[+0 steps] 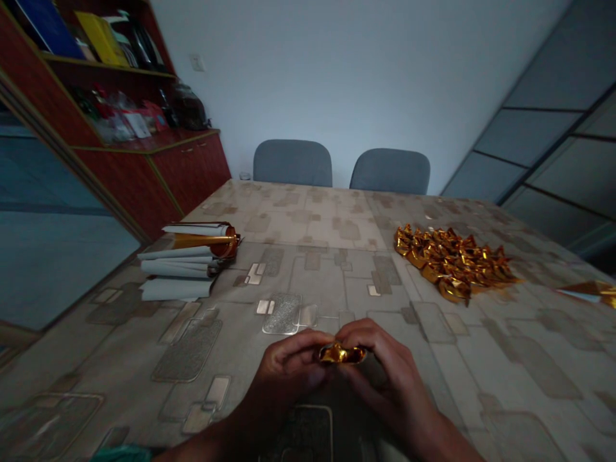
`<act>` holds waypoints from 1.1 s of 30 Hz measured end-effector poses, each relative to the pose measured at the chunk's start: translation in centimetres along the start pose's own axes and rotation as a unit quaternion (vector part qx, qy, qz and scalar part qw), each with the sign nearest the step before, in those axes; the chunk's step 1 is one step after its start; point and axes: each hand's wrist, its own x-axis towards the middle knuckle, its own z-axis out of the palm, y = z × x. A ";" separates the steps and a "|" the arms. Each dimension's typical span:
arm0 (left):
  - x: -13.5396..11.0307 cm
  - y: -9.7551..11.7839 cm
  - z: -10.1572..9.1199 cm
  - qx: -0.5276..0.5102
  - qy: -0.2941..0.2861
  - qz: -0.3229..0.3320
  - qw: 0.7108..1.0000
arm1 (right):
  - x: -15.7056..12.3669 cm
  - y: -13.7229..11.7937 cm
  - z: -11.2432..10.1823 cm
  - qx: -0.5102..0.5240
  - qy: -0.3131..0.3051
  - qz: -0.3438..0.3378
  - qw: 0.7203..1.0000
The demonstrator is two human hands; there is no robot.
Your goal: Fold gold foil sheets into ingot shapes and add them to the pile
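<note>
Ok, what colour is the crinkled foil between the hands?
The crinkled foil is shiny gold, best seen in the head view.

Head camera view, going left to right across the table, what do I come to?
Stack of pale folded sheets, left hand, crumpled gold foil, right hand, pile of gold foil pieces, gold foil sheet

Two hands (289, 367), one gold foil piece (341, 353)

Bare left hand (289, 369), right hand (389, 366)
</note>
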 end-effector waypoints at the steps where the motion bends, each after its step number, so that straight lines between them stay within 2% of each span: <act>1: 0.0 -0.1 -0.1 0.007 -0.008 -0.001 1.000 | 0.0 0.0 -0.1 0.001 -0.003 0.000 1.000; 7: 0.0 -1.0 -0.4 -0.070 -0.026 -0.029 0.997 | 0.0 0.1 0.0 0.012 -0.022 0.018 1.000; 14: 0.2 -0.7 -0.2 -0.134 -0.039 -0.069 0.988 | 0.1 -0.1 -0.2 -0.009 -0.060 0.012 0.998; 18: 0.2 -0.7 -0.1 -0.133 -0.053 -0.063 0.988 | -0.1 -0.1 -0.2 -0.016 -0.040 0.017 0.999; 22: 0.2 -0.7 -0.2 -0.115 -0.041 -0.072 0.990 | -0.1 0.3 -0.1 -0.013 -0.027 0.042 0.999; 24: 0.5 -0.9 -0.5 -0.087 0.000 -0.053 0.995 | -0.1 0.6 0.0 -0.021 -0.018 0.058 0.998; 27: 0.9 -1.1 -1.0 0.020 0.050 -0.004 0.999 | -0.1 1.0 0.1 -0.048 0.000 0.082 0.995; 30: 1.3 -1.2 -1.2 0.090 0.060 0.062 0.992 | -0.3 1.4 0.5 -0.054 -0.001 0.099 0.994; 33: 1.4 -1.1 -1.1 0.090 0.053 0.058 0.993 | -0.7 1.5 0.9 -0.045 -0.010 0.106 0.993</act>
